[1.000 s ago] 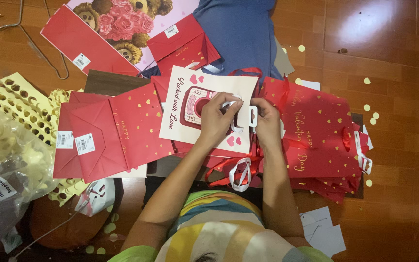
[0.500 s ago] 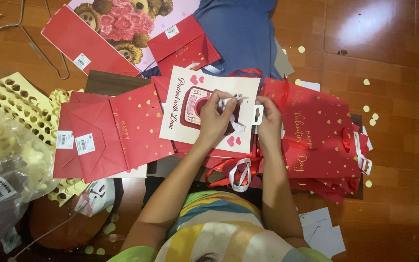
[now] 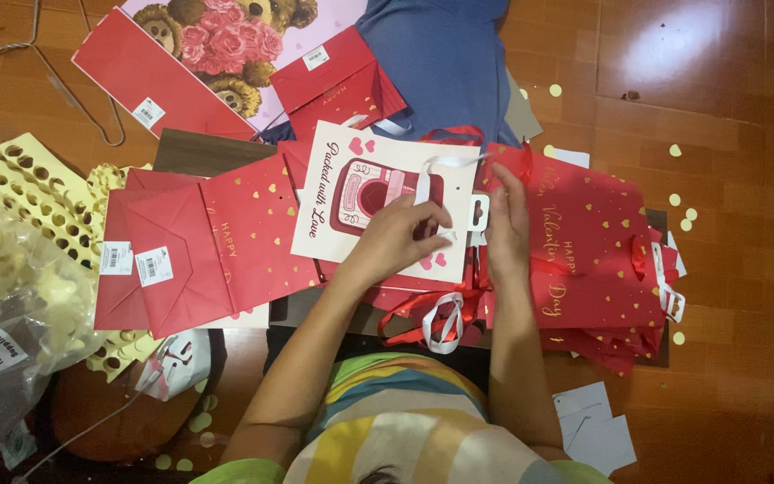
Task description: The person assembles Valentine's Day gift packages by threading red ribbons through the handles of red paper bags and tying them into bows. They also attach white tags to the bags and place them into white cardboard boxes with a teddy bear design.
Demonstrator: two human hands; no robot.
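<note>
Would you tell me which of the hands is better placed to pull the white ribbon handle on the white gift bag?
Probably the left hand: its fingers touch the white ribbon, while the right hand steadies the white gift bag.
</note>
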